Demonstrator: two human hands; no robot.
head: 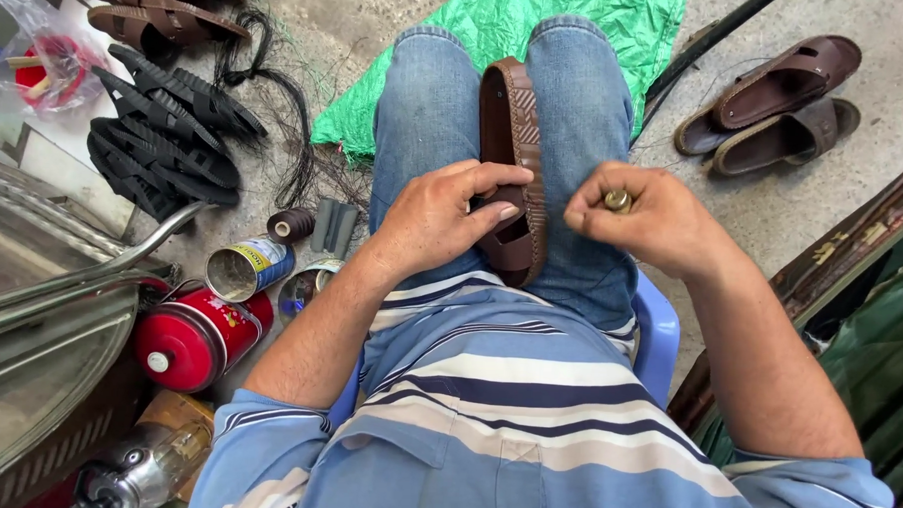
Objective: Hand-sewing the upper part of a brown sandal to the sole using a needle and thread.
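A brown sandal (513, 166) lies lengthwise between the person's jeaned thighs, sole edge up. The left hand (443, 219) has its grip clamped on the sandal's near end — thumb over the strap. The right hand (653, 219) hovers just beside it, grip pinched together on a small brass-coloured tool (618, 200). On the floor, a pair of brown sandals (777, 100) near the right edge — black soles (161, 134) piled at left.

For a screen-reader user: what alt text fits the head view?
A seated person's left hand grips a brown sandal wedged on edge between their jeans-clad knees, while the right hand pinches a small brass-coloured tool. Black soles, tins and more sandals lie on the concrete floor.
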